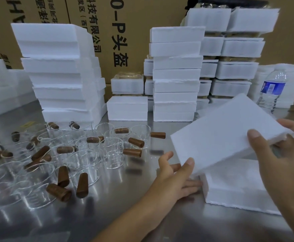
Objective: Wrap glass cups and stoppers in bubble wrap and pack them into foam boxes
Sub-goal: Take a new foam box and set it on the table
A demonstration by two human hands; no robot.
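My right grip (271, 154) pinches the foam lid (230, 131), tilted, its low edge on the box (238, 186). My left grip (175, 173) lies open-fingered, thumb on the lid's corner, fingers against the box's left wall. I judge the step as opening or closing a box; I can't see inside it. The next move needs the lid lifted off or squared down. The cups (83, 159) and stoppers (132, 152) lie loose left of the box, unwrapped. Foam stacks (175, 74) stand behind the box, a bottle (271, 89) behind right. Nothing blocks.
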